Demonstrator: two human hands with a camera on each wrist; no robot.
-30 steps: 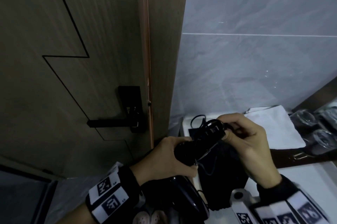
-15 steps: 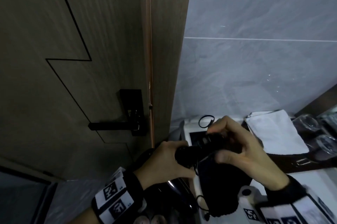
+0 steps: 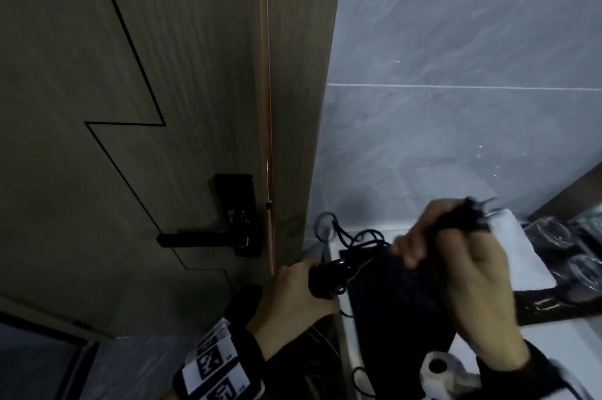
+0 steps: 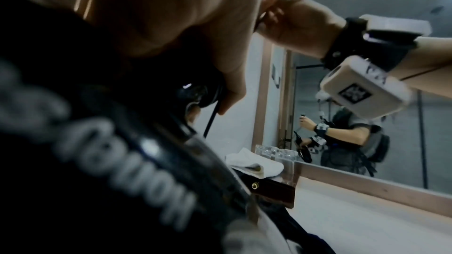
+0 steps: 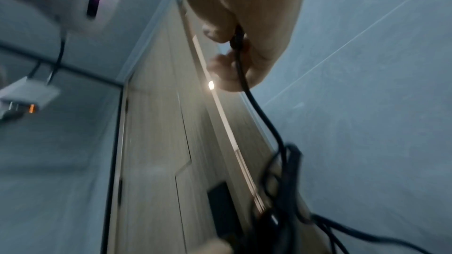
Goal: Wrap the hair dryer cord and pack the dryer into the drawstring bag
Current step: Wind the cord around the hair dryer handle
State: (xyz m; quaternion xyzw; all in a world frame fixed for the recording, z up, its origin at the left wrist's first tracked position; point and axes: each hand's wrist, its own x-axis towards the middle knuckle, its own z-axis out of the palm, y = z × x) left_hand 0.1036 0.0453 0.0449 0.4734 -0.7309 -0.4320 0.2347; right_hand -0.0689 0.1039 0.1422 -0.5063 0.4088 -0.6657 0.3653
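In the head view we see the left hand (image 3: 293, 298) low in the middle, wrist turned inward, fingers curled round the glossy black hair dryer (image 3: 327, 279), which it holds at the edge of the white counter (image 3: 570, 347). The right hand (image 3: 469, 272) is raised higher and to the right, back of the hand toward us, fingers clenched on the plug end of the cord (image 3: 462, 220), whose metal prongs stick out past the knuckles. Loose loops of cord hang between the two hands. Beneath the right hand the black drawstring bag (image 3: 400, 318) lies on the counter, beside a folded white towel (image 3: 521, 256) and some drinking glasses (image 3: 553, 233). The wooden door with its black door handle (image 3: 208, 238) stands to the left.

From the left wrist we look along the left hand (image 4: 176, 26), whose thumb presses down on the dryer's black body (image 4: 198, 94); a strand of cord drops from under the thumb. The right hand (image 4: 293, 18) is lifted above it, closed into a fist. A mirror (image 4: 367, 123) behind reflects the person holding both hands apart.

From the right wrist, the right hand (image 5: 244, 16) fills the top, thumb and curled fingers pinching the black cord (image 5: 257, 107), which runs down from the grip to a blurred tangle of loops near the bottom.
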